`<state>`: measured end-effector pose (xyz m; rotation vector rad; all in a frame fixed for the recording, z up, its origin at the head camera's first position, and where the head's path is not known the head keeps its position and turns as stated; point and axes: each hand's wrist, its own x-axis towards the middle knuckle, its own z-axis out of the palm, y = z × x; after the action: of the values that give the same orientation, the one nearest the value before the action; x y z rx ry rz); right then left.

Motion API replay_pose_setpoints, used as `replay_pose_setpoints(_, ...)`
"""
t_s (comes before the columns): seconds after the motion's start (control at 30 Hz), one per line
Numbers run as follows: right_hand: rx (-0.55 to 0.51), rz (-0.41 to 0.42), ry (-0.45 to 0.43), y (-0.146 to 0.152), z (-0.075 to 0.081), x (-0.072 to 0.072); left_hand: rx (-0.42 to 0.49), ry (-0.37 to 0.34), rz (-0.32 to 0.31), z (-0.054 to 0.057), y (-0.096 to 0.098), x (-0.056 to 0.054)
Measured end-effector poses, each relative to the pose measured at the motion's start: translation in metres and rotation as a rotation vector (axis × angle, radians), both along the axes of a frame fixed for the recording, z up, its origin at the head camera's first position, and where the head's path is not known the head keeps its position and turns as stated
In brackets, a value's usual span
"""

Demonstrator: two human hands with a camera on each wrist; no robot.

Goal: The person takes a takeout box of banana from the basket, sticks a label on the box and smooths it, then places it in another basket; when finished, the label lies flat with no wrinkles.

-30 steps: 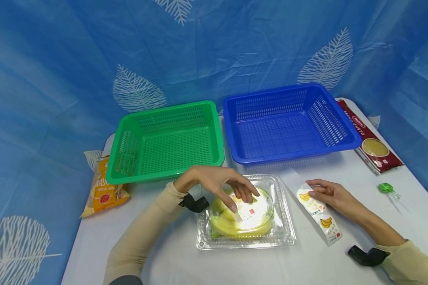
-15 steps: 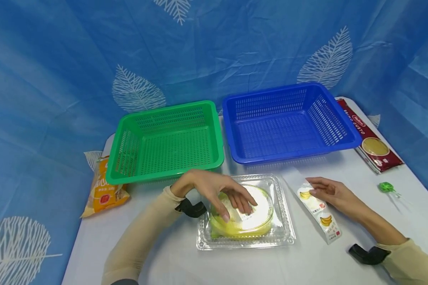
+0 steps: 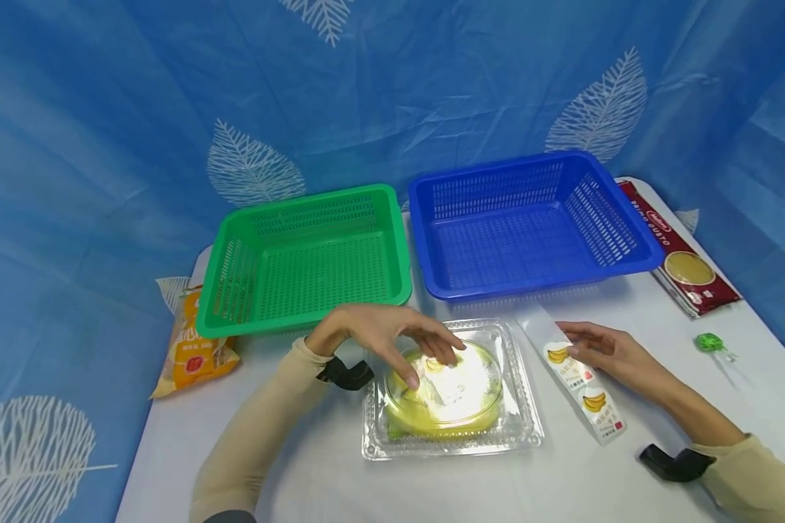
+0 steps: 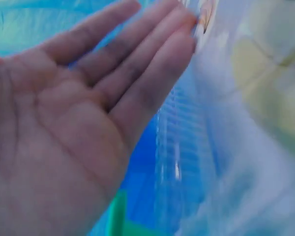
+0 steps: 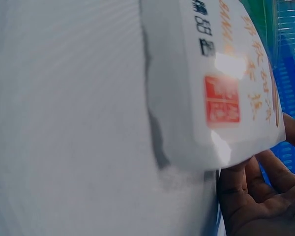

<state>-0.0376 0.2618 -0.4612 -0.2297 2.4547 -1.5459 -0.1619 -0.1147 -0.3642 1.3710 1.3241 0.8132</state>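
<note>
In the head view a clear plastic clamshell box (image 3: 523, 428) stands lidded at the front middle of the table, with yellow-green bananas (image 3: 405, 420) inside. A small banana-print label (image 3: 451, 393), half lost in glare, lies on its lid. Over the lid's left part is my left hand (image 3: 389, 334), fingers loosely extended and holding nothing; whether a fingertip touches the plastic I cannot tell. To the right of the box, my right hand (image 3: 608, 356) pinches the edge of a strip of banana stickers (image 3: 578, 388). The strip's printed face (image 5: 221, 101) fills much of the right wrist view.
Behind the box stand a green basket (image 3: 402, 254) and a blue basket (image 3: 497, 290). An orange snack bag (image 3: 192, 356) lies partly behind the green one. At right are a dark red packet (image 3: 680, 254) and a green-wrapped lollipop (image 3: 709, 343).
My left hand has dipped over the lid, then risen again and shifted slightly left. In my right hand the sticker strip has tilted a little; that hand has barely moved.
</note>
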Motion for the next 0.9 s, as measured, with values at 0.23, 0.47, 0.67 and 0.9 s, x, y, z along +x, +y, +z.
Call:
replay_pose_setpoints(0.23,-0.03,0.026,0.039,-0.001,-0.002,-0.002,0.059,-0.046,0.022,0.009,-0.027,-0.01)
replay_pose_setpoints(0.47,0.017,0.018,0.069,0.0,0.0,-0.004,0.071,-0.049,0.1,0.008,-0.047,-0.017)
replay_pose_setpoints(0.67,0.067,0.019,0.095,-0.002,0.001,-0.007,0.102,-0.02,0.176,0.001,-0.061,-0.019)
replay_pose_setpoints(0.9,0.13,-0.015,0.131,0.0,0.004,-0.008,0.15,0.073,0.321,-0.002,-0.081,-0.007)
